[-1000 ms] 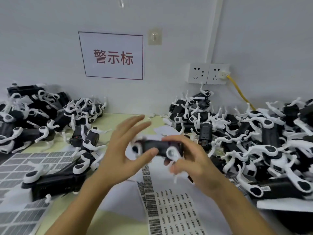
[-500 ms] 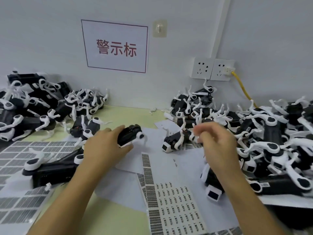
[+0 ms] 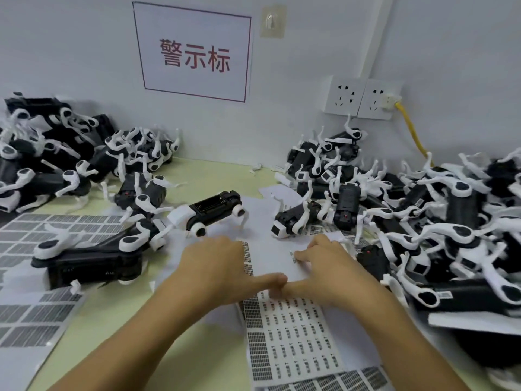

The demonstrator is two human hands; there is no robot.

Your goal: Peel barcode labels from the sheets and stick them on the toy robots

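We press both hands on barcode label sheet [image 3: 290, 331]: left hand [image 3: 217, 266] flat, fingers relaxed; right hand [image 3: 332, 272] fingertips curled, pinching label at sheet's top. Toy robot [image 3: 214, 213] stands just beyond sheet.

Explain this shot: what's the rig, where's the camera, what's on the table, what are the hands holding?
No machine here: a person works bare-handed, filmed by a camera on their head looking down. The left hand and right hand both rest on a label sheet, thumbs meeting at the edge of a row of barcodes; whether a label is lifted is too small to tell. Neither hand holds a toy. Black-and-white toy robots lie in a left pile and a right pile, with one toy alone ahead. The wall carries a sign and sockets.
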